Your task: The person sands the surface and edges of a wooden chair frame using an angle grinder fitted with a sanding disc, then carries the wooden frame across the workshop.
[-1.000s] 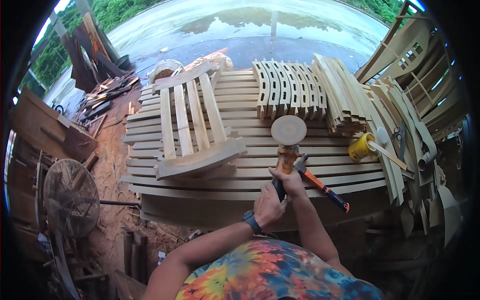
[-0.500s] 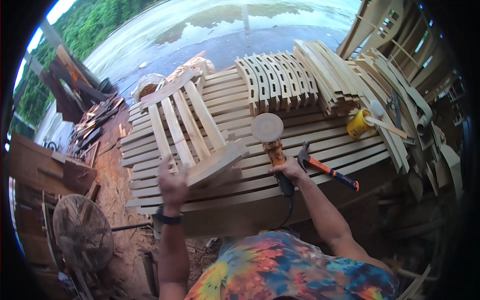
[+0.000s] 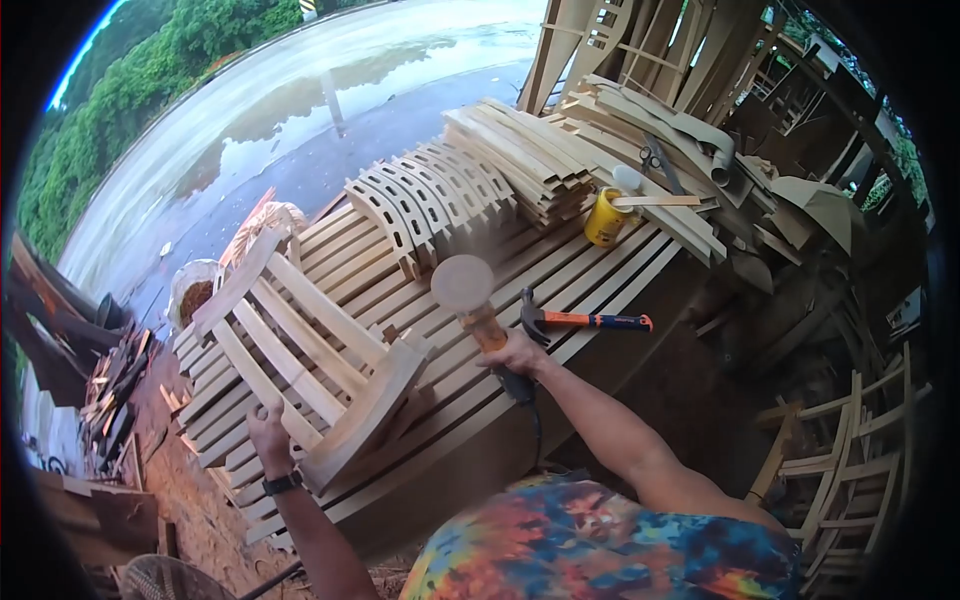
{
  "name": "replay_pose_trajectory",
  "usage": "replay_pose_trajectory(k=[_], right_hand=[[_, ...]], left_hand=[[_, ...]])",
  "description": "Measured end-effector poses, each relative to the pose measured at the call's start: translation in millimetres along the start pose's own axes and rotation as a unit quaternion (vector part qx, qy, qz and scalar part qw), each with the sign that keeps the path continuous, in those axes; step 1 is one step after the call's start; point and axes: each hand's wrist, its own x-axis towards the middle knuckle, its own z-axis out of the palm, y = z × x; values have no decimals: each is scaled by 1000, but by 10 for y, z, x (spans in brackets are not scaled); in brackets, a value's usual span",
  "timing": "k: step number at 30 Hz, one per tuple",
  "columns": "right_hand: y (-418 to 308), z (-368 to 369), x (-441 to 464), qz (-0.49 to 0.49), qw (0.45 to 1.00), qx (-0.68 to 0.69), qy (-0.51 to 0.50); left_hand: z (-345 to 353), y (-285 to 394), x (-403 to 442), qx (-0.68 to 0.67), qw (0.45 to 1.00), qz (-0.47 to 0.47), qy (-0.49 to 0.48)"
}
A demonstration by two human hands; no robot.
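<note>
My right hand (image 3: 517, 354) is wrapped round the body of an orange and black power sander (image 3: 484, 328). Its round pale disc (image 3: 462, 283) faces up above the slats. My left hand (image 3: 269, 436) touches the near left side of a slatted wooden frame (image 3: 300, 345), fingers at its outer slat; the fingertips are partly hidden. The frame, with two curved end rails and several slats, lies tilted on the slatted wooden surface (image 3: 450, 395). A claw hammer (image 3: 590, 320) with an orange and blue handle rests just right of the sander.
Slotted curved pieces (image 3: 430, 200) stand in a row behind the sander, beside stacked boards (image 3: 520, 150). A yellow container (image 3: 606, 218) with a flat stick across it is at the right. Scissors (image 3: 650, 160) lie among wood pieces. A fan (image 3: 165, 580) stands at lower left.
The view has turned to the right. My left hand has left the sander and moved to the wooden frame's left side. My right hand still holds the sander.
</note>
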Motion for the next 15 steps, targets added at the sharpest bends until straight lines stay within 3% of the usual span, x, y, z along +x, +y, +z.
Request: replay_pose_trajectory(k=[2, 3, 6, 7, 10, 11, 15], right_hand=[[49, 13, 27, 0, 1000, 9, 8], [68, 23, 50, 1, 1000, 19, 13], [125, 26, 82, -20, 999, 18, 22], [112, 24, 82, -17, 999, 0, 27], [430, 37, 318, -42, 996, -30, 72], [364, 36, 289, -36, 995, -46, 80], [525, 68, 488, -73, 993, -37, 85]], left_hand=[[-4, 150, 171, -179, 955, -171, -164], [131, 177, 151, -287, 930, -190, -130], [238, 19, 414, -324, 908, -230, -133], [289, -104, 512, -314, 912, -237, -118], [301, -303, 638, -249, 950, -134, -136], [283, -253, 645, -317, 918, -172, -167], [184, -4, 297, -301, 936, -144, -109]])
